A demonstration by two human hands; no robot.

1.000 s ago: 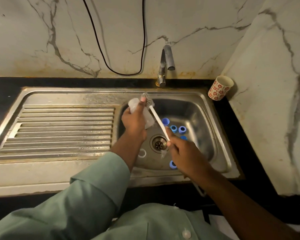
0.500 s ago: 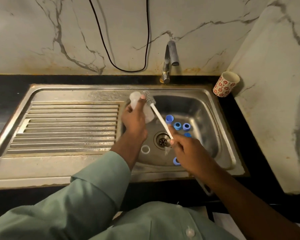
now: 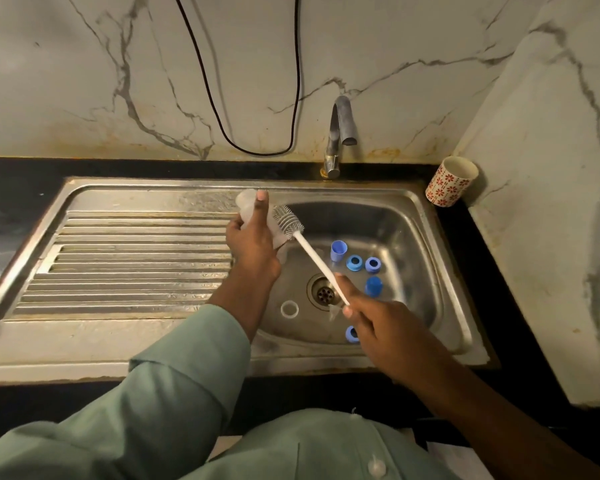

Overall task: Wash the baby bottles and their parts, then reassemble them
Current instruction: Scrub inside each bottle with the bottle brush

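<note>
- Over the steel sink (image 3: 426, 216), the left hand (image 3: 252, 251) grips a clear baby bottle (image 3: 246, 206), tilted, above the basin's left edge.
- Beside it, the right hand (image 3: 378, 327) pinches the white handle of a bottle brush (image 3: 288, 220), bristles just outside the bottle.
- Likely risk: a wet bottle could slip and fall onto the blue caps and rings (image 3: 354, 263) below; a clear ring (image 3: 289, 309) lies near the open drain (image 3: 324, 292), where water could carry it.
- No brand or writing is legible; the cup (image 3: 451, 181) shows only a red flower pattern.
</note>
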